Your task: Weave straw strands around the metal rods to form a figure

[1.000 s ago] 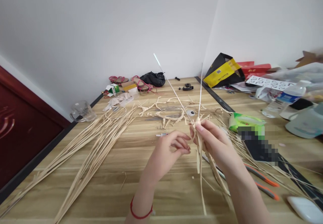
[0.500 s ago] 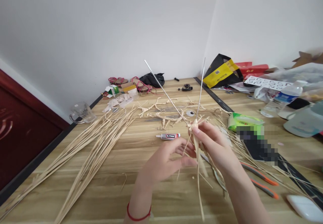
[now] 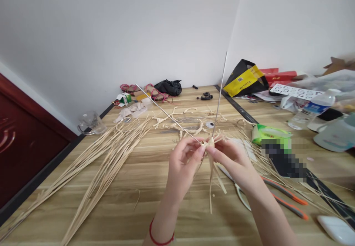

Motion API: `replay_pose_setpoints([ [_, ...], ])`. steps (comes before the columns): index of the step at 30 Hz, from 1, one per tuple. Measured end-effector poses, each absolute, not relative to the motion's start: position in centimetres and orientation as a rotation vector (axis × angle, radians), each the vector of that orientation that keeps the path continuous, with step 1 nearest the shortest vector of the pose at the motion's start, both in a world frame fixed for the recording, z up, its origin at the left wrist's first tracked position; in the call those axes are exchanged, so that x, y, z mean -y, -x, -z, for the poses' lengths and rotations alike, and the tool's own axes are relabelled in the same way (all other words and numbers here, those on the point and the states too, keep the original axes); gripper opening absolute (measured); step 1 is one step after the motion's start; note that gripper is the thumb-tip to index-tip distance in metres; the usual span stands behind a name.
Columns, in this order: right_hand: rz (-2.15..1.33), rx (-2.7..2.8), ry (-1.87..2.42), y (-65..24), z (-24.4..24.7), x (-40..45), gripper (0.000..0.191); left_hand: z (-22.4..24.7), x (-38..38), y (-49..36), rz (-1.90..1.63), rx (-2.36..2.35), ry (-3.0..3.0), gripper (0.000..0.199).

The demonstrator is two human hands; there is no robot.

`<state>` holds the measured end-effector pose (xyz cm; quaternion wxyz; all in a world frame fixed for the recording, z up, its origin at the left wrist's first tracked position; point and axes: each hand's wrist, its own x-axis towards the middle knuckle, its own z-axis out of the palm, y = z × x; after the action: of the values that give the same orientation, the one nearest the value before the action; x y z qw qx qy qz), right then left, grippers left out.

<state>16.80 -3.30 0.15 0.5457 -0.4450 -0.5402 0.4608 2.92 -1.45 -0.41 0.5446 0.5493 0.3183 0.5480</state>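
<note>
Both of my hands pinch a small woven straw piece [image 3: 210,142] over the middle of the wooden table. My left hand [image 3: 184,161], with a red cord at its wrist, grips the piece's left side between thumb and fingers. My right hand [image 3: 231,157] holds its right side, thumb close to the other thumb. Two thin metal rods stick out of the piece: one rod [image 3: 168,113] slants up to the left, the other rod [image 3: 220,91] stands nearly upright. Loose flat straw strips [image 3: 211,190] hang below the fingers. Part of the weave is hidden by my fingertips.
Long bundles of straw [image 3: 111,172] lie at the left near a glass mug [image 3: 93,123]. Beyond my hands are woven straw pieces [image 3: 191,127]. To the right are scissors [image 3: 240,194], orange-handled pliers [image 3: 285,198], a green packet [image 3: 270,134] and a water bottle [image 3: 312,109].
My left hand has moved up and closed on the woven piece beside my right hand. The left rod has tilted further left and down. The glue tube is now hidden behind my left hand.
</note>
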Motion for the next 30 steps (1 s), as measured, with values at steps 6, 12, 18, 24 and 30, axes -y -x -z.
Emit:
replay_pose_setpoints([
  [6, -1.12, 1.28, 1.011, -16.9, 0.0, 3.3, 0.019, 0.5, 1.4, -2.9, -1.24, -0.742, -1.165, 0.024],
  [12, -1.152, 1.262, 0.971, -16.9, -0.7, 3.3, 0.018, 0.3, 1.3, -3.0, -1.265, -0.692, -1.205, 0.012],
  [18, -1.101, 1.293, 0.966, -16.7, -0.5, 3.3, 0.022, 0.6, 1.4, -3.3, -1.443, -0.625, -1.219, 0.005],
  [24, -1.124, 1.339, 0.963, -16.9, 0.1, 3.3, 0.019, 0.5, 1.3, -3.0, -1.411, -0.551, -1.261, 0.005],
  [30, -1.16, 1.352, 0.946, -16.8, 0.3, 3.3, 0.019, 0.4, 1.2, -2.7, -1.396, -0.528, -1.27, 0.005],
])
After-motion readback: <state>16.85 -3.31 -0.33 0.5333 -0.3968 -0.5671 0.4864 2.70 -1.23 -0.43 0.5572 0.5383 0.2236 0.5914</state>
